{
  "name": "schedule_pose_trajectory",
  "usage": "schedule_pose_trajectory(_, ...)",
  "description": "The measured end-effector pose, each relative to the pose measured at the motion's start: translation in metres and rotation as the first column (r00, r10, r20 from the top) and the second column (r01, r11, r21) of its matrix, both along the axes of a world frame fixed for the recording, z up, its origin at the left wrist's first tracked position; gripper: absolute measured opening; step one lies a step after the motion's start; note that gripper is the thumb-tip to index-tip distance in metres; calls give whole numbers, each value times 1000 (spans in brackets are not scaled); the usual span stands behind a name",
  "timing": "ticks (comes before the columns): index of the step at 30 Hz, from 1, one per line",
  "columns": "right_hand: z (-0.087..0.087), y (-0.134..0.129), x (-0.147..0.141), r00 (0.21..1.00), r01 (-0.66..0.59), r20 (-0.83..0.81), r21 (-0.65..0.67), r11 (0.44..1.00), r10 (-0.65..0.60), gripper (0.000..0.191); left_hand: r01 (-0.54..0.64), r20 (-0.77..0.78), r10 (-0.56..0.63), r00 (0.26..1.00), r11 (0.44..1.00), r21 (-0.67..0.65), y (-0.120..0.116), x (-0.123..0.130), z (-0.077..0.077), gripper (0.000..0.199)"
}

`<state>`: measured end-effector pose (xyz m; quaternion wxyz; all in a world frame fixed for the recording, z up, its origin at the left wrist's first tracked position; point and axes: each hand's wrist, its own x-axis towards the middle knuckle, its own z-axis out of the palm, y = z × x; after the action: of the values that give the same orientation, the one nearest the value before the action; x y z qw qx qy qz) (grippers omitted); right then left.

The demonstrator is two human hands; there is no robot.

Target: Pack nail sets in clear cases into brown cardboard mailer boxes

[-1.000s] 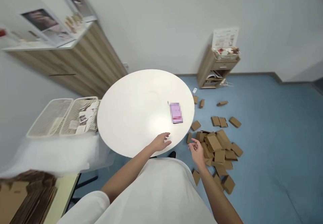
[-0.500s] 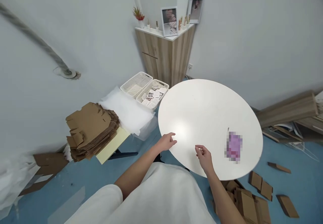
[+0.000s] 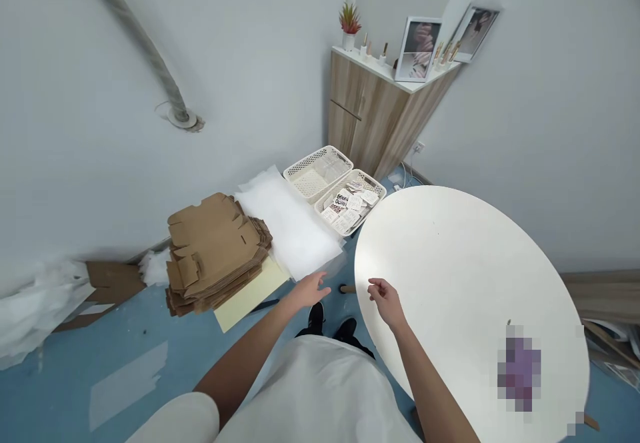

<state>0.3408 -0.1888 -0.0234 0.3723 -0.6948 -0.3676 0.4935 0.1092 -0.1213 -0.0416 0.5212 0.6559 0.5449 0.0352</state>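
Note:
My left hand (image 3: 309, 290) is empty with its fingers apart, just below the near corner of a stack of white foam sheets (image 3: 290, 226). Over the left edge of the round white table (image 3: 465, 263) is my right hand (image 3: 387, 302), its fingers curled loosely and nothing visible in them. A pile of flat brown cardboard boxes (image 3: 215, 243) lies left of the sheets, above a pale yellow board (image 3: 253, 294). A blurred purple item (image 3: 521, 370) rests on the table's right part.
Two white baskets stand behind the sheets, one (image 3: 320, 170) holding clear bags, the other (image 3: 350, 203) printed cards. A wooden cabinet (image 3: 370, 106) bears a plant and picture frames. White wrapping (image 3: 40, 310) lies at the far left.
The view has turned left, so the table sits further right and the boxes show nearer the middle. My left hand is now close to the foam sheets, off the table edge.

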Motion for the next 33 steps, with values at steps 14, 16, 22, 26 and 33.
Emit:
schedule_pose_trajectory(14, -24, 59, 10, 986, -101, -130, 40, 994, 105, 32, 52, -39, -50, 998, 998, 47, 32, 28, 28, 62)
schedule_pose_trajectory(16, -21, 68, 10, 982, -148, -115, 50, 988, 153, 32, 19, -21, -17, 1000, 997, 77, 43, 34, 33, 58)
schedule_pose_trajectory(22, -20, 113, 7, 987, -164, 12, 59, 985, 163, 29, -116, 40, 110, 993, 975, 187, 86, 39, 29, 49)
schedule_pose_trajectory(26, -25, 151, -3, 982, -178, 66, 44, 983, 175, 31, -301, 186, 293, 938, 954, 12, 123, 45, 16, 47)
schedule_pose_trajectory(33, -52, 227, -4, 872, -333, 376, -12, 943, 313, 37, -376, 330, 445, 833, 892, -252, 197, 79, -27, 58)
